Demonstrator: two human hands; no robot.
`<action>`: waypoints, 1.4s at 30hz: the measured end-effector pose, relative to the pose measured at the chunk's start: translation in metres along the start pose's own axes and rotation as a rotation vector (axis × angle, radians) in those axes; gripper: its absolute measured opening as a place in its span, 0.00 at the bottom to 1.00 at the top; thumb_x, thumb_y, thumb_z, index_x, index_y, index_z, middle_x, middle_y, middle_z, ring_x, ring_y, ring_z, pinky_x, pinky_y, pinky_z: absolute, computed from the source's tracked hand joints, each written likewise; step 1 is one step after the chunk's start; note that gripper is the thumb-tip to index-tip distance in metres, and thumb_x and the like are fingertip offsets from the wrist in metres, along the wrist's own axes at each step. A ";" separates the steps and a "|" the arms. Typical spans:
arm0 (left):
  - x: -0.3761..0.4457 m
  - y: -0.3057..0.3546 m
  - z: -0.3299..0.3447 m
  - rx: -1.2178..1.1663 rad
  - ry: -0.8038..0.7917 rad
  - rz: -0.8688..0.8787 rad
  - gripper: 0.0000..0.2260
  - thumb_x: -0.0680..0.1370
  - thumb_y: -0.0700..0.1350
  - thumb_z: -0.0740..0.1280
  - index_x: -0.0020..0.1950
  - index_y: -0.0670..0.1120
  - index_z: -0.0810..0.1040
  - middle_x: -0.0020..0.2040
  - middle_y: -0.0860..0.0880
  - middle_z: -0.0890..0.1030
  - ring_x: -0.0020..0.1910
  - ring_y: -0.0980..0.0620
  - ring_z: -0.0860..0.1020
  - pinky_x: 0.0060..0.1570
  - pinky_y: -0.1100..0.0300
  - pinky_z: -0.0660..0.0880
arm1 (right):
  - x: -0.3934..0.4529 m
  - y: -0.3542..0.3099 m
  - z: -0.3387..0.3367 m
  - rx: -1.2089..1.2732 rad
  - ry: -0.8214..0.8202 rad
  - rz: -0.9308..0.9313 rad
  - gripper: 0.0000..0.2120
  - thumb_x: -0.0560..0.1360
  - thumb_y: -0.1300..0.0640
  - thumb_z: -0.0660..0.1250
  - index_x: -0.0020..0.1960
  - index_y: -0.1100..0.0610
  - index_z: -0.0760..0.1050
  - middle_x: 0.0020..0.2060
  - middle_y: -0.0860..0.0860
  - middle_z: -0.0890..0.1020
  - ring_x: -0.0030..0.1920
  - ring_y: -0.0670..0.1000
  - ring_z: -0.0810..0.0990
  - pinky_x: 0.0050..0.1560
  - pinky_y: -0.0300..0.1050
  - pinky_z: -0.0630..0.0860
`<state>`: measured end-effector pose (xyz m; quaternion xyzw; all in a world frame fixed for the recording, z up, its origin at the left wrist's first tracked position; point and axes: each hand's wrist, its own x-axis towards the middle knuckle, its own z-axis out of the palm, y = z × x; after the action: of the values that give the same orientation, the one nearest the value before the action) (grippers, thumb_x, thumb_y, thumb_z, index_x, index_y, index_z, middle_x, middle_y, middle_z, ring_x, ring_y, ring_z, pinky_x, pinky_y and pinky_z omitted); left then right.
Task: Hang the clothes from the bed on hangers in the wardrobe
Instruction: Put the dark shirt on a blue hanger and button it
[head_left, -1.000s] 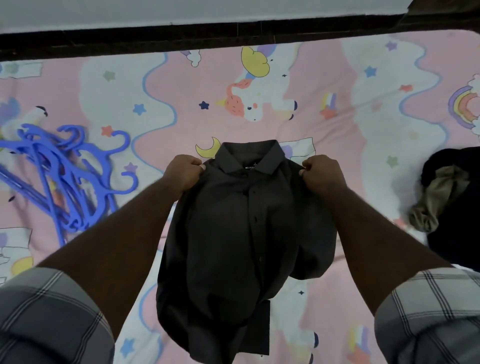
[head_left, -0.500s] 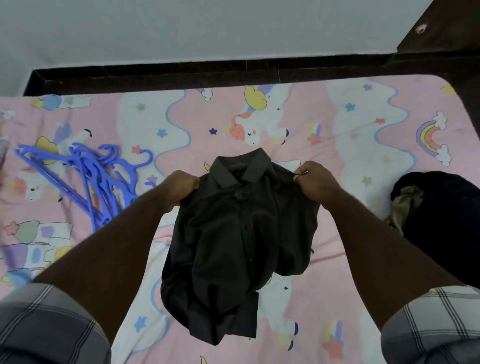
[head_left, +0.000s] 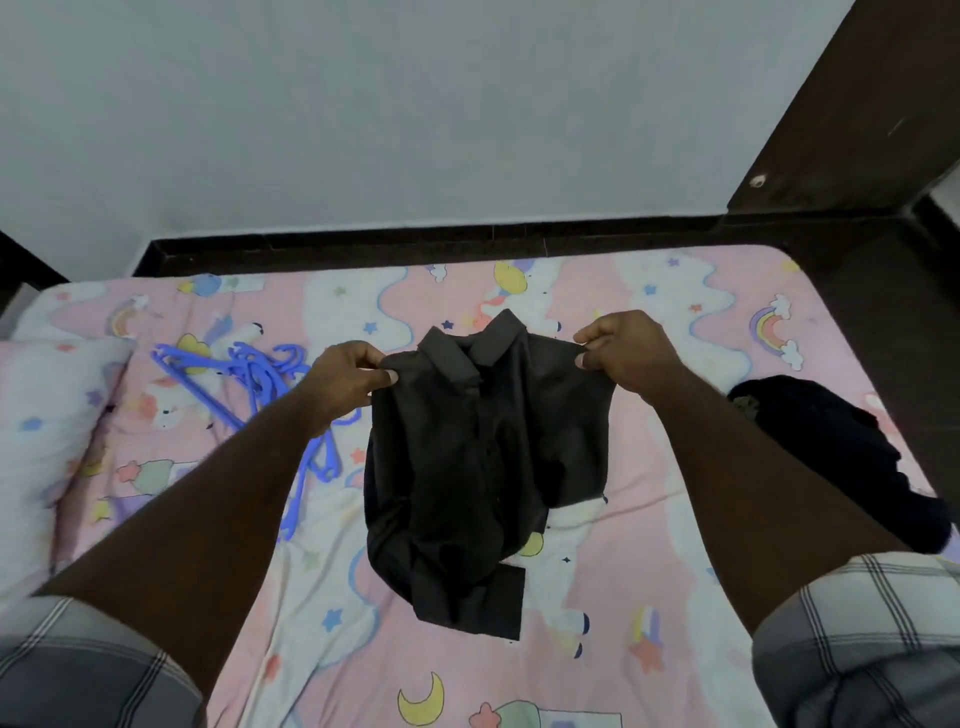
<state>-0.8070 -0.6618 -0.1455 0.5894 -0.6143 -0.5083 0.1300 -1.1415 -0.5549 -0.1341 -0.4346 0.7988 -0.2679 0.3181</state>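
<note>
A dark grey collared shirt (head_left: 478, 467) hangs in the air over the bed, collar away from me. My left hand (head_left: 348, 379) pinches its left shoulder and my right hand (head_left: 626, 353) pinches its right shoulder. The shirt's lower part is bunched and folded under. Several blue plastic hangers (head_left: 249, 374) lie in a heap on the bed to the left, partly behind my left forearm. A pile of dark clothes (head_left: 841, 457) lies on the bed to the right. No wardrobe is in view.
The bed (head_left: 649, 587) has a pink sheet with unicorns and rainbows. A pillow (head_left: 47, 426) lies at the left edge. A dark wooden frame (head_left: 415, 244) runs along the far side, and a dark headboard panel (head_left: 857, 114) rises at the right before a grey wall.
My view has tilted up, showing more wall and the whole bed. Both hands have kept their hold on the shirt's shoulders and lifted it a little farther from me.
</note>
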 end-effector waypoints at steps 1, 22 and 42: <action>-0.012 0.006 -0.008 0.003 0.032 0.036 0.05 0.77 0.39 0.73 0.46 0.41 0.78 0.48 0.41 0.82 0.48 0.44 0.80 0.54 0.46 0.79 | -0.012 -0.011 -0.008 -0.020 0.031 -0.021 0.14 0.69 0.64 0.77 0.53 0.56 0.85 0.45 0.50 0.84 0.50 0.51 0.82 0.50 0.40 0.74; -0.290 0.130 -0.135 -0.129 0.397 0.674 0.08 0.73 0.39 0.74 0.40 0.47 0.77 0.37 0.49 0.80 0.35 0.53 0.77 0.37 0.59 0.74 | -0.302 -0.177 -0.164 -0.219 0.628 -0.420 0.12 0.72 0.64 0.74 0.54 0.56 0.84 0.50 0.51 0.86 0.49 0.46 0.81 0.49 0.33 0.69; -0.143 0.088 -0.095 -0.013 0.305 0.390 0.06 0.72 0.38 0.74 0.39 0.45 0.78 0.33 0.49 0.79 0.31 0.54 0.75 0.35 0.61 0.73 | -0.154 -0.117 -0.100 -0.297 0.298 -0.166 0.10 0.69 0.64 0.76 0.44 0.50 0.83 0.40 0.49 0.84 0.47 0.50 0.82 0.51 0.40 0.74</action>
<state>-0.7477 -0.6026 0.0288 0.5288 -0.6864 -0.3828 0.3205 -1.0897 -0.4621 0.0561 -0.4965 0.8292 -0.2338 0.1061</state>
